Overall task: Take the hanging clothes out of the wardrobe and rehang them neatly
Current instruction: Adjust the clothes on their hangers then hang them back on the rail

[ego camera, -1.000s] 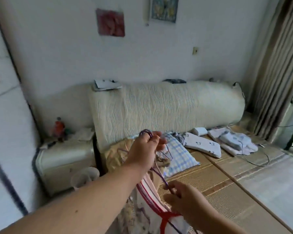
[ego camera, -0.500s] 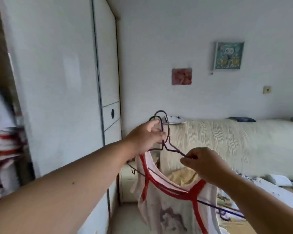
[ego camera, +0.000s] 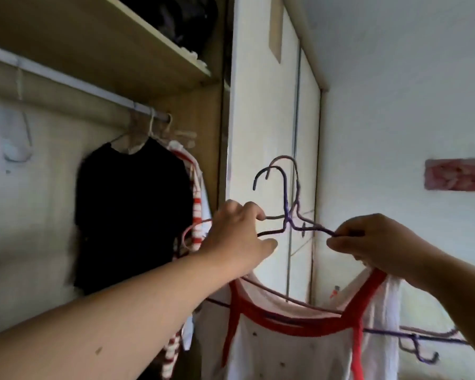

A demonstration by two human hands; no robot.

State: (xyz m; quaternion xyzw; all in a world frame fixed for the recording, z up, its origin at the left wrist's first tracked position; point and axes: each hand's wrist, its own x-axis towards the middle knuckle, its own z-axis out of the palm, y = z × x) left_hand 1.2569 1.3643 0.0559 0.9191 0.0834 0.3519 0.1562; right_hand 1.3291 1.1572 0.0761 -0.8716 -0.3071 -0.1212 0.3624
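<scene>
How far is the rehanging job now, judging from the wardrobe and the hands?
Done: a black shirt and a red-striped garment hang on the rail. In hand: the left hand and right hand hold purple wire hangers carrying a red-trimmed white top. Left: hooking it onto the rail.

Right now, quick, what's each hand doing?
Left hand: closed on the hangers' left shoulder wires.
Right hand: pinching the hangers' right shoulder wire, with the top hanging below.

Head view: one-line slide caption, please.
Both hands lift wire hangers carrying a red-trimmed top toward the wardrobe rail.
</scene>
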